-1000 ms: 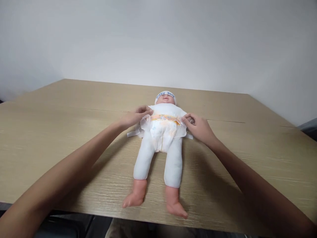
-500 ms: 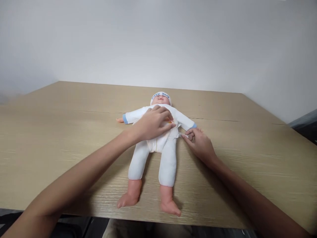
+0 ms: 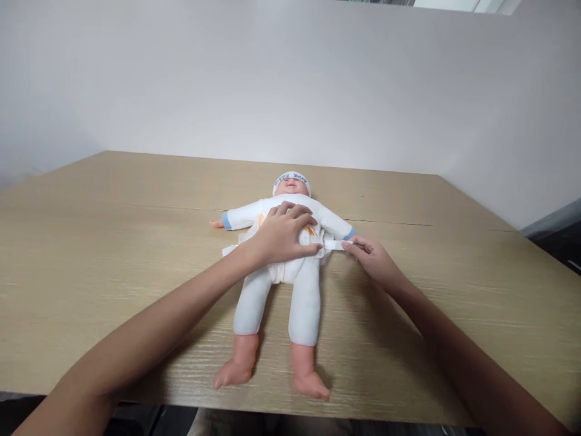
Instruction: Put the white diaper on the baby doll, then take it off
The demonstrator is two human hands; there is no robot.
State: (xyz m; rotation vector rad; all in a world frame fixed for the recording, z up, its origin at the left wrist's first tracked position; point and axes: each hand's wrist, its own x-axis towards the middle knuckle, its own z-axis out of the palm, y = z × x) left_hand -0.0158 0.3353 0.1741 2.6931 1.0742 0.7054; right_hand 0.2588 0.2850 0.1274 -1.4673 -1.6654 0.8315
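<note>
A baby doll [image 3: 304, 309] in a white suit with blue cuffs and a lettered cap lies on its back, feet toward me. Around its hips is a white diaper [image 3: 284, 272] with an orange print at the front. My left hand [image 3: 285, 233] lies over the diaper's front with its fingers spread, hiding much of the belly. At the doll's side on the right, my right hand [image 3: 370, 254] pinches the end of a white diaper tab [image 3: 334, 245], which is stretched out sideways. Another tab [image 3: 228, 250] sticks out on the left, partly behind my left forearm.
The doll lies on a light wooden table [image 3: 136, 242] with a seam running across it. Behind stands a plain pale wall [image 3: 227, 85]. A dark object [image 3: 560, 233] is at the right edge beyond the table.
My right hand has drawn the tab outward, so it now shows straight and longer. The left hand stays on the diaper's front; the left tab has come into view.
</note>
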